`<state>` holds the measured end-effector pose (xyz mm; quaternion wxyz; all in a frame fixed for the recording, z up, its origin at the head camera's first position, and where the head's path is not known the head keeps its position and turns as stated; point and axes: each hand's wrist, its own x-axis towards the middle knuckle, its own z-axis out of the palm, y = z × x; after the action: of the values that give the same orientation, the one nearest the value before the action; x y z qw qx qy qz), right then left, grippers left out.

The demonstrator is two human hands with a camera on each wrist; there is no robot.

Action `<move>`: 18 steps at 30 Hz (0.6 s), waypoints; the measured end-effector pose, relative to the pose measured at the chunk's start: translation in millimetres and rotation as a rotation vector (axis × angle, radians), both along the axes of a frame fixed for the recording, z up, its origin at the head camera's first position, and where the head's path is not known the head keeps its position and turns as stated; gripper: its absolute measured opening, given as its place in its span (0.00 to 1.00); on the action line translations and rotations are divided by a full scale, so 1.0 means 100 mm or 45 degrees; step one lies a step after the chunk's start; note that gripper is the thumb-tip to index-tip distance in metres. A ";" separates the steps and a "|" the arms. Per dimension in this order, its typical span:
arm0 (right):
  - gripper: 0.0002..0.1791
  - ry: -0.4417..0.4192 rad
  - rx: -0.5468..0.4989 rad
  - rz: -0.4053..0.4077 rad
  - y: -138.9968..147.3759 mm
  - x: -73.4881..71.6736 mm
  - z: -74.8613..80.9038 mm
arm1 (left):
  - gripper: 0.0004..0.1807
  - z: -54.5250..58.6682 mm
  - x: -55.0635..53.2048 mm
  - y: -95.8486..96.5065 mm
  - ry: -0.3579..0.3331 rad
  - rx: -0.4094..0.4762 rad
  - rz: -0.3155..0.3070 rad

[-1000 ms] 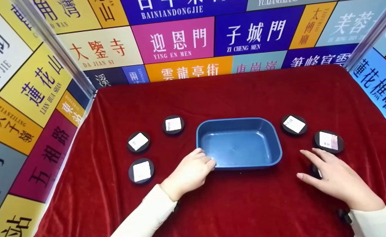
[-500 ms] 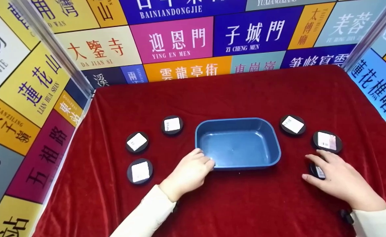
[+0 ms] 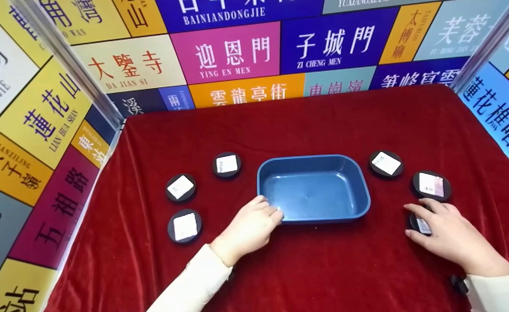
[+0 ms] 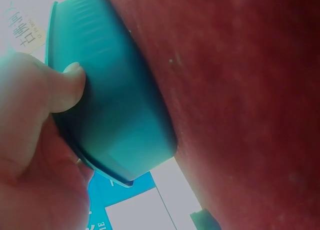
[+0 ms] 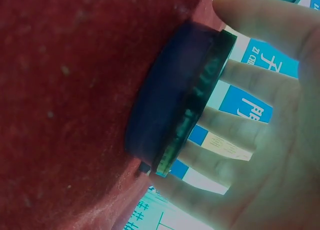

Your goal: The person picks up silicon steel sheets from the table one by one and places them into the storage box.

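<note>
A blue rectangular plastic bin (image 3: pixel 308 195) sits on the red cloth. My left hand (image 3: pixel 251 225) grips its near-left corner, and the left wrist view shows the thumb (image 4: pixel 70 88) against the bin's outer wall (image 4: pixel 120 105). On the right side, my right hand (image 3: pixel 449 232) spreads over a round, low, dark container (image 3: pixel 420 224) with a white label, hiding part of it. In the right wrist view its dark side (image 5: pixel 167 98) and lid edge (image 5: pixel 197 103) show, with the thumb and fingers extended around and above it, not curled on it.
Similar round black containers with white labels lie about: two at right, one behind (image 3: pixel 386 164) and one nearer (image 3: pixel 431 185), and three at left, far (image 3: pixel 227 165), middle (image 3: pixel 181 187) and near (image 3: pixel 185 226). Printed sign panels (image 3: pixel 228 52) wall the table's back and sides.
My right hand has shifted slightly right, closing in around the dark round container. My left hand stays on the bin's corner, and the bin and other containers keep their places.
</note>
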<state>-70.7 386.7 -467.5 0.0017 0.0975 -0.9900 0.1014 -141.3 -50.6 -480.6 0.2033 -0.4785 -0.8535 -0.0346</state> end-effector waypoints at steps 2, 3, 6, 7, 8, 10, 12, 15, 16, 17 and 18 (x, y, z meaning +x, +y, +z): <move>0.31 -0.011 -0.006 0.004 0.00 -0.01 0.00 | 0.09 0.00 0.00 0.00 -0.002 -0.003 0.003; 0.31 -0.022 -0.007 0.005 0.00 -0.01 0.00 | 0.09 0.00 0.00 0.00 -0.002 -0.003 0.006; 0.30 -0.050 -0.009 -0.001 0.01 -0.03 0.01 | 0.09 0.00 0.01 0.00 -0.005 -0.014 0.018; 0.30 -0.060 -0.009 -0.001 0.01 -0.03 0.02 | 0.09 0.01 0.01 0.00 -0.006 -0.017 0.021; 0.30 -0.067 -0.008 -0.002 0.01 -0.04 0.02 | 0.08 0.01 0.01 0.01 -0.007 -0.022 0.024; 0.30 -0.079 -0.009 -0.004 0.00 -0.04 0.03 | 0.08 0.02 0.01 0.01 -0.018 -0.030 0.032; 0.29 -0.086 -0.011 -0.004 0.00 -0.05 0.04 | 0.07 0.03 0.01 0.01 -0.031 -0.040 0.039; 0.29 -0.092 -0.015 -0.007 -0.01 -0.05 0.06 | 0.07 0.04 0.01 0.01 -0.047 -0.049 0.043; 0.29 -0.095 -0.015 -0.006 -0.02 -0.05 0.06 | 0.07 0.04 0.01 0.01 -0.047 -0.050 0.041; 0.29 -0.099 -0.013 -0.006 -0.03 -0.05 0.07 | 0.07 0.04 0.01 0.01 -0.048 -0.050 0.040; 0.29 -0.106 -0.012 -0.006 -0.03 -0.05 0.08 | 0.07 0.04 0.01 0.01 -0.046 -0.049 0.036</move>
<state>-75.6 383.5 -459.9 -0.0388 0.0907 -0.9890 0.1099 -140.1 -49.6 -476.6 0.1791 -0.4693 -0.8643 -0.0239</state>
